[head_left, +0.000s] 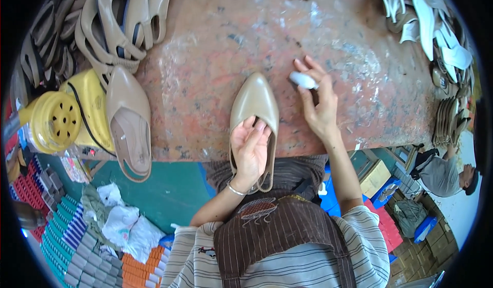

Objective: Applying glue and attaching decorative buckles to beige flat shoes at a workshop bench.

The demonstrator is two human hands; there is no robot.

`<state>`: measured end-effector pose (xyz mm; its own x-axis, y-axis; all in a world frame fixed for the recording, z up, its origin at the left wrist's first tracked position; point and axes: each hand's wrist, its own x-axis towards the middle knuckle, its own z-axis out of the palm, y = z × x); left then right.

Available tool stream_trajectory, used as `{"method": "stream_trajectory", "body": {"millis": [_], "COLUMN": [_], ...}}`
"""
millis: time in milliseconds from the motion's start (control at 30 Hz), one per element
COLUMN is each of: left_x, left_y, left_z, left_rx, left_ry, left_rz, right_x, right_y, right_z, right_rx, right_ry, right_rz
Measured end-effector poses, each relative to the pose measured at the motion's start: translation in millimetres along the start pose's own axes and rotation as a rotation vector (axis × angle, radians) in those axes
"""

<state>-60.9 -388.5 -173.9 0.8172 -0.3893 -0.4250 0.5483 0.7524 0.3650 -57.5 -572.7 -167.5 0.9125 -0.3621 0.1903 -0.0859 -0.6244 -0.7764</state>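
A beige pointed slingback shoe (255,95) rests near the table's front edge, its toe pointing away from me. My left hand (249,154) reaches into its opening, with the thumb and fingers closed on the upper; the strap hangs around the wrist. To the right of the toe, my right hand (322,103) is held just over the table, its thumb and fingers around a small white lump (303,80) whose kind I cannot make out. A matching beige slingback (128,100) lies at the left, its strap end over the front edge.
A yellow device (55,121) with a round vented end and black cord stands at the left. Beige slingbacks (115,23) are heaped behind it. White shoe parts (426,18) and stacked brown pieces (446,121) sit at the right. Another person (441,175) is at far right.
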Motion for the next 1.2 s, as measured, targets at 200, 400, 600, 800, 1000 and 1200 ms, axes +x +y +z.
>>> {"method": "stream_trajectory", "body": {"millis": [200,400,600,800,1000,1200], "left_x": [-1,1,3,4,5,4], "left_y": [4,3,1,2,3,3], "left_z": [5,7,10,15,7,17], "left_rx": [0.02,0.011,-0.001,-0.002,-0.055,-0.033], "left_ry": [0.028,0.022,0.082,0.101,0.07,0.15], "left_rz": [0.006,-0.002,0.027,-0.026,-0.011,-0.017], "right_x": [31,144,133,67,7,-20], "right_y": [7,41,52,58,8,-79], "right_z": [-16,-3,-8,-71,-98,-23], "right_rx": [0.011,-0.415,-0.261,-0.003,0.407,0.702], "right_ry": [0.153,0.321,0.279,0.226,0.422,-0.11], "right_rz": [0.098,-0.282,-0.174,0.329,0.493,0.698]}}
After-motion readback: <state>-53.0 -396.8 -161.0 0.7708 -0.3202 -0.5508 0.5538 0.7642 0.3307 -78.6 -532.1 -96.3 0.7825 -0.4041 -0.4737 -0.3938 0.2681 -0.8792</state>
